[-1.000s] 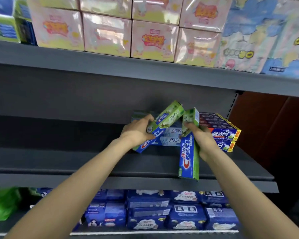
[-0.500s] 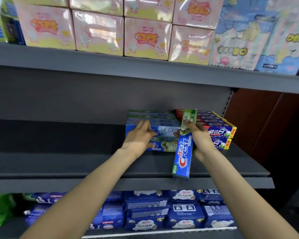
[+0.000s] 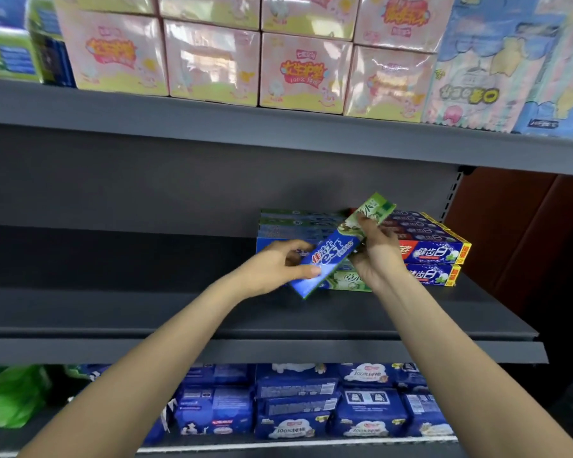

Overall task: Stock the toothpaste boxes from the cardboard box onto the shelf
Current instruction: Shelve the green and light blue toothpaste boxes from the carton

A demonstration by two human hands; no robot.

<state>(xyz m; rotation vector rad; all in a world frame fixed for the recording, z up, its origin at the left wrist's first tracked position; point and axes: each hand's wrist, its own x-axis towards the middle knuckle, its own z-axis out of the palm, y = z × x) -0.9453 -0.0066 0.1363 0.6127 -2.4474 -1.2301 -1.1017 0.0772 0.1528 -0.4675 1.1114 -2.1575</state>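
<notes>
Between both hands: one box (image 3: 336, 249), tilted; left hand (image 3: 278, 267) pinches its low end, right hand (image 3: 376, 256) its upper. Behind: stack (image 3: 295, 226) on shelf (image 3: 411, 312). Level it, lay it square on top.

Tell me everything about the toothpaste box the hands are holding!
The toothpaste box is long and thin, seemingly glossy cardboard, blue at its lower end with white lettering, green and white at its upper end. It is tilted, lower end toward the left, in front of the stacked boxes on the grey shelf. The left hand grips the blue end; the right hand pinches the green end. It looks closed and undamaged.
</notes>
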